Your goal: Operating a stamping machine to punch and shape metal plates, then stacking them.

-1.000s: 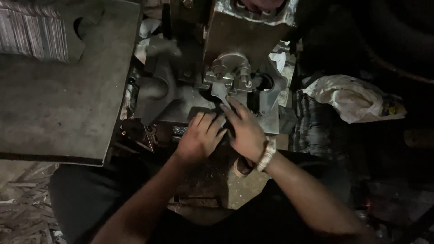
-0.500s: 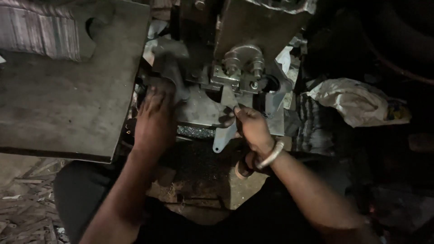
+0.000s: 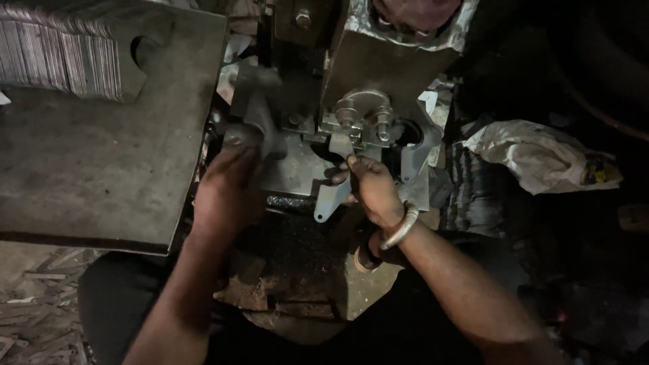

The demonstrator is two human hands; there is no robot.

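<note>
Head view shows the right hand (image 3: 373, 192) pinched shut on a flat metal blank (image 3: 332, 196) — the piece runs between thumb and fingertips (image 3: 351, 162), its top under the press die (image 3: 362, 122) and its holed end hanging below the die. Left of the die, the left hand (image 3: 226, 189) lies curled over a dark lever (image 3: 260, 115) — whether it grips, I cannot tell.

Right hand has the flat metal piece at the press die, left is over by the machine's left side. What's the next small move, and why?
Probably slide the flat metal piece a little further under the clamp. The right hand pinches it near its upper end, and most of the blank hangs out toward the person. The left hand rests on the dark part beside the plate, clear of the die.
</note>
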